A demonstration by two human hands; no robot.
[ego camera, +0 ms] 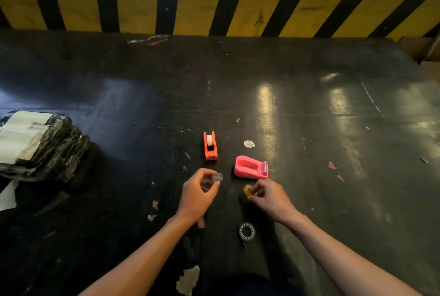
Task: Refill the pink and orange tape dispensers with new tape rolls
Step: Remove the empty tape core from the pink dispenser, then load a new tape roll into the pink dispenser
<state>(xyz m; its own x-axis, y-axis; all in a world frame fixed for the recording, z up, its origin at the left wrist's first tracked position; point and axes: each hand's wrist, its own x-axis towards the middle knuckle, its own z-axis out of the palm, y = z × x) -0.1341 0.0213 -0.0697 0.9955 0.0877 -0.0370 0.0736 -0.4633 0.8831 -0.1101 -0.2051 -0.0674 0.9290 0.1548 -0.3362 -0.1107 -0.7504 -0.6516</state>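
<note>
Clear tape roll near the arms, two dispensers farther out on the dark bench.
Nearest lies a tape roll point(247, 231). Left hand point(198, 194) fingers pinch a small clear piece point(217, 177); right hand point(266, 197) fingers pinch something yellow point(247, 191). Either small bit could slip and get lost. Next, the pink dispenser point(251, 167) sits empty, long side left-right, cutter right. Farthest, the orange dispenser point(210, 145) holds a roll, cutter toward the person.

The desk point(309, 110) is dark, scuffed and glossy, its coating flaked in patches. Both the orange dispenser point(210, 147) and pink dispenser point(250, 167) look like smooth plastic. The bundle point(40, 145) is wrapped in crinkled shiny black film with a paper label.
</note>
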